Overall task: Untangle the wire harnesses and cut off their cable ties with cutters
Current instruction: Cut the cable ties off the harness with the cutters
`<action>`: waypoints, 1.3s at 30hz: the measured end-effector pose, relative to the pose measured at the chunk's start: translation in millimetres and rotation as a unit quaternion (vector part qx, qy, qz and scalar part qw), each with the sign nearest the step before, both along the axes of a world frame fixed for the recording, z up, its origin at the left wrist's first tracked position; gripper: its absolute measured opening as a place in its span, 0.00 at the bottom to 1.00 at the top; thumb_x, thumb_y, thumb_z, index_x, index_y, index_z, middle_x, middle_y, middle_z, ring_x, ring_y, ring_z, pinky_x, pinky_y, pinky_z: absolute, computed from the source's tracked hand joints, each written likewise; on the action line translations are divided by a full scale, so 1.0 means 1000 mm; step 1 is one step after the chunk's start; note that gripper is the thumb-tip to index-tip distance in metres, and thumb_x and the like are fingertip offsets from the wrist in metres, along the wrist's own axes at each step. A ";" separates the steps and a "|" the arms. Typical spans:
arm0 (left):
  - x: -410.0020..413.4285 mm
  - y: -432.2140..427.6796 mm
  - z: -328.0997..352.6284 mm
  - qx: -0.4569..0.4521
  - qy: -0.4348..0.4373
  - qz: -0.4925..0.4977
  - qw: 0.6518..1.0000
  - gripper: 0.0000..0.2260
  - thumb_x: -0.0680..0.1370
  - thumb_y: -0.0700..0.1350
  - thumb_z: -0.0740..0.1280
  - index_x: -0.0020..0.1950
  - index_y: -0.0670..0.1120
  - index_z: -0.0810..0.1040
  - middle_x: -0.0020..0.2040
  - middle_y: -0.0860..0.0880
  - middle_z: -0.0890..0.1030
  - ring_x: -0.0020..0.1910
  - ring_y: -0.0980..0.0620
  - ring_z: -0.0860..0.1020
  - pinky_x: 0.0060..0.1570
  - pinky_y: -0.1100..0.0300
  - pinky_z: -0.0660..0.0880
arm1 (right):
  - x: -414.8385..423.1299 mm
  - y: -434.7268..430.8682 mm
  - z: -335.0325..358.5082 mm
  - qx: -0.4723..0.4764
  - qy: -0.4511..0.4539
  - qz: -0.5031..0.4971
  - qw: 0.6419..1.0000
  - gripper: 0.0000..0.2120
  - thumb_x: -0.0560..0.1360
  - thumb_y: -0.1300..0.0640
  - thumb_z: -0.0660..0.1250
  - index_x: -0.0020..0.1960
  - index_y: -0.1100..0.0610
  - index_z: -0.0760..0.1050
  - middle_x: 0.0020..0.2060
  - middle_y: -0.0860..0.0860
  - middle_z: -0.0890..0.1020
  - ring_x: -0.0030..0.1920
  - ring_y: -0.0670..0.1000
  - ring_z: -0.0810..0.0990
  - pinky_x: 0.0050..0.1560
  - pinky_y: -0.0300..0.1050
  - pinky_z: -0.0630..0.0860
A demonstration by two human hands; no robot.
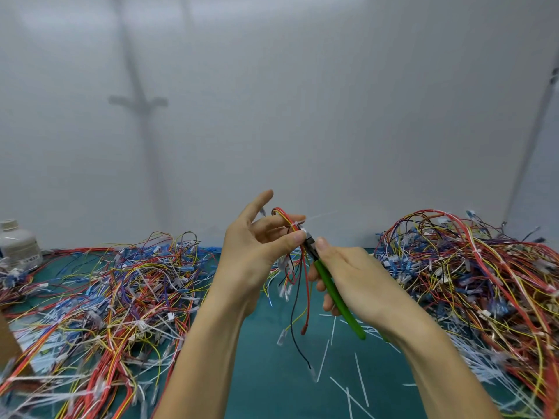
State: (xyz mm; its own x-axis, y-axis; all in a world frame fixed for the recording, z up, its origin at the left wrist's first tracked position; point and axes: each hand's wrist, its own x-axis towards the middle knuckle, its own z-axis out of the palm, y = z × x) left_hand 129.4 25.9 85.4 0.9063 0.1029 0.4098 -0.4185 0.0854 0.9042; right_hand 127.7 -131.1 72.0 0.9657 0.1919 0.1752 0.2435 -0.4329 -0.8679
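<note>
Past bare forearms [196,358], above the green mat [266,373]: pinching a small wire harness [286,218] at its white tie [299,227] with left hand [251,252], gripping green cutters [332,293] in right hand [357,276], tips at the tie

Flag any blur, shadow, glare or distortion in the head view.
Head view: soft even light, no glare; faint stand-shaped shadow on the wall; wide-angle bending toward the edges, seen at the right wire pile; the cable tie tail above the cutters looks faint, smeared.

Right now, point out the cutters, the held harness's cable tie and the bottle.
cutters [352,323]: head view, green handle.
cable tie [300,228]: head view, white wrapped band.
bottle [18,246]: head view, white body.
</note>
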 end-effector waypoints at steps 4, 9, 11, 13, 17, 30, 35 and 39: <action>0.001 0.000 0.000 -0.006 0.001 -0.011 1.000 0.34 0.71 0.32 0.73 0.73 0.48 0.67 0.50 0.50 0.86 0.49 0.53 0.84 0.48 0.65 0.79 | 0.000 -0.001 0.002 0.004 -0.008 0.001 1.000 0.28 0.80 0.37 0.52 0.39 0.56 0.79 0.32 0.49 0.81 0.27 0.49 0.81 0.37 0.51 0.81; 0.000 0.002 0.002 -0.013 -0.008 -0.021 1.000 0.35 0.68 0.36 0.74 0.74 0.48 0.67 0.51 0.49 0.86 0.49 0.52 0.83 0.49 0.63 0.79 | -0.002 0.001 0.005 0.024 -0.004 0.019 1.000 0.28 0.81 0.39 0.52 0.38 0.57 0.79 0.31 0.50 0.80 0.27 0.50 0.80 0.38 0.55 0.81; 0.000 0.002 0.003 -0.015 -0.012 -0.023 1.000 0.37 0.65 0.39 0.74 0.74 0.48 0.67 0.52 0.48 0.86 0.49 0.52 0.83 0.51 0.62 0.79 | -0.003 0.001 0.006 0.039 0.001 0.029 0.999 0.27 0.81 0.40 0.53 0.38 0.57 0.79 0.30 0.49 0.79 0.27 0.51 0.80 0.38 0.57 0.81; 0.000 0.002 0.002 -0.015 -0.015 -0.023 1.000 0.38 0.64 0.40 0.74 0.74 0.48 0.67 0.52 0.48 0.86 0.49 0.52 0.83 0.51 0.62 0.79 | -0.004 0.000 0.006 0.042 0.001 0.034 0.999 0.28 0.81 0.40 0.52 0.38 0.58 0.79 0.30 0.49 0.79 0.28 0.51 0.80 0.39 0.57 0.80; 0.000 0.004 0.002 -0.016 -0.016 -0.024 0.999 0.38 0.64 0.40 0.74 0.74 0.48 0.67 0.52 0.48 0.86 0.50 0.51 0.83 0.50 0.63 0.79 | -0.004 0.000 0.007 0.049 0.000 0.042 0.998 0.28 0.81 0.40 0.52 0.39 0.58 0.79 0.31 0.49 0.79 0.28 0.52 0.80 0.39 0.57 0.80; 0.000 0.002 0.001 0.000 -0.019 -0.022 1.000 0.37 0.65 0.40 0.74 0.73 0.50 0.68 0.52 0.48 0.86 0.50 0.52 0.83 0.52 0.62 0.78 | -0.006 -0.001 0.008 0.062 0.021 0.035 0.997 0.28 0.80 0.38 0.53 0.37 0.57 0.79 0.28 0.48 0.78 0.28 0.51 0.79 0.35 0.50 0.78; 0.000 0.002 0.001 0.013 -0.019 -0.022 0.999 0.33 0.71 0.33 0.72 0.72 0.51 0.67 0.52 0.48 0.86 0.50 0.53 0.84 0.52 0.63 0.79 | -0.006 0.000 0.008 0.069 0.014 0.030 0.997 0.28 0.80 0.38 0.53 0.37 0.57 0.79 0.28 0.48 0.78 0.27 0.51 0.79 0.33 0.49 0.77; 0.001 0.003 0.000 0.016 -0.018 -0.021 0.999 0.33 0.71 0.33 0.72 0.73 0.50 0.67 0.52 0.48 0.86 0.50 0.53 0.84 0.51 0.64 0.79 | -0.007 0.000 0.008 0.065 0.009 0.028 0.997 0.28 0.80 0.38 0.54 0.37 0.57 0.78 0.27 0.48 0.77 0.26 0.51 0.78 0.32 0.48 0.77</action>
State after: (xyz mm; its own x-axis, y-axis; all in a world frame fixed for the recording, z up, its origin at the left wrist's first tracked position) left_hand 130.4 28.7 85.7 0.8942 0.0519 0.4447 -0.4475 0.0753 0.8911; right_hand 121.2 -130.7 80.4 0.9575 0.2219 0.1845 0.2477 -0.3037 -0.9200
